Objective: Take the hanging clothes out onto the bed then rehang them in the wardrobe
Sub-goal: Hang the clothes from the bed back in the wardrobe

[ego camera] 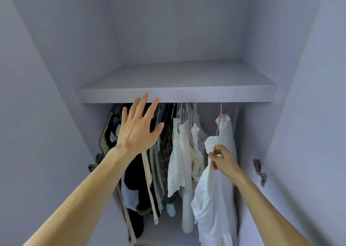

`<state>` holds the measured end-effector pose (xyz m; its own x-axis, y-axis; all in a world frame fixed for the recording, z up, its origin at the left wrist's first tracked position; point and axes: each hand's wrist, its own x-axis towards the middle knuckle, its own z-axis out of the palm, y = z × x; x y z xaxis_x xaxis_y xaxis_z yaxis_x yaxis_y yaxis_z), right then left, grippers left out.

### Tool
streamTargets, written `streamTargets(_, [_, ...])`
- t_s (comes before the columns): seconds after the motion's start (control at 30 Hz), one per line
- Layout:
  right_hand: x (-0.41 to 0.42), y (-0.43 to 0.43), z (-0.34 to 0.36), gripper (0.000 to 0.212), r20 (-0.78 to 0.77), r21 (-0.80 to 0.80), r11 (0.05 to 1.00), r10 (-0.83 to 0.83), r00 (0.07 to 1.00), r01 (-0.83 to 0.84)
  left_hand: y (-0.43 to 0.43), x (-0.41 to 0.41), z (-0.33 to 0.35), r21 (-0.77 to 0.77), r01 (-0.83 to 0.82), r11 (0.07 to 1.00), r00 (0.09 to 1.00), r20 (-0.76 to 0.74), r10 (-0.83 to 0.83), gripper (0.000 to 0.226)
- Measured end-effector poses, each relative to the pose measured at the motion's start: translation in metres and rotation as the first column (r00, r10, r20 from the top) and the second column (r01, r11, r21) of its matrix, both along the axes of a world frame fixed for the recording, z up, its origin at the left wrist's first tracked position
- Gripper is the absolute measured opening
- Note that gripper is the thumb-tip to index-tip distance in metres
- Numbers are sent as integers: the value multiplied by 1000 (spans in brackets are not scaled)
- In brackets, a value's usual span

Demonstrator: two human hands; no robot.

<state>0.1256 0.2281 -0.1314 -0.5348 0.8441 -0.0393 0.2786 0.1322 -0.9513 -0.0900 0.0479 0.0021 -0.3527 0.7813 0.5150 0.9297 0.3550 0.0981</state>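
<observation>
Pinched shirt (215, 199) in right hand (221, 159) under right end of shelf (176, 96) — hung lengthwise down, hanger (221, 111) straight above grip | left hand (137, 126) spread, empty, farther left below shelf.

Soft, even bluish light; wide-angle bending at edges, slight blur.

No text, label, brand, number or sign can be read: none on the shelf (206, 96) at 12 o'clock, none on the hanging clothes (179, 161) at the centre, none on the white shirt (215, 193) at 4 o'clock.
</observation>
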Motion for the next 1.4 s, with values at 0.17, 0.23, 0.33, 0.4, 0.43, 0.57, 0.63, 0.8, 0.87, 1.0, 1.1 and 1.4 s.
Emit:
streamTargets(0.17, [-22,69,12,11,63,87,996,1,998,-6,76,-30,6,-45,-21,999,991,-130,15,75])
streamTargets(0.23, [-31,92,15,6,83,99,995,-17,996,9,103,-32,0,-64,-37,997,992,-121,29,73])
streamTargets(0.33, [-44,123,18,3,106,129,991,-31,994,18,130,-34,-17,-47,-62,997,993,-107,57,71])
streamTargets(0.4, [-54,138,17,2,129,145,989,-44,991,25,138,-38,-26,-9,-80,997,990,-119,79,71])
streamTargets(0.43, [-60,145,16,4,139,147,989,-53,989,32,140,-40,-29,1,-86,996,989,-124,85,71])
streamTargets(0.57, [-80,165,10,8,252,151,988,-55,966,17,148,-43,-33,12,-100,995,986,-130,101,70])
streamTargets(0.63, [-88,168,-4,8,361,175,984,-34,932,-32,150,-42,-35,24,-102,994,986,-126,104,69])
streamTargets(0.8, [-111,157,-21,26,530,358,912,-23,848,-199,151,-44,-38,25,-115,993,986,-115,117,69])
streamTargets(0.87, [-117,153,-18,31,549,359,907,-14,835,-221,150,-44,-38,17,-128,992,986,-110,129,69])
streamTargets(1.0, [-113,141,-15,39,530,373,921,-113,841,-111,139,-39,-27,12,-106,994,990,-89,106,64])
streamTargets(1.1, [-97,120,-12,52,482,367,928,-136,866,-58,119,-30,-25,-5,-94,996,995,-27,94,61])
streamTargets(1.4, [-66,-12,23,41,291,520,828,60,955,-210,-50,11,-103,-178,-320,931,906,229,355,61])
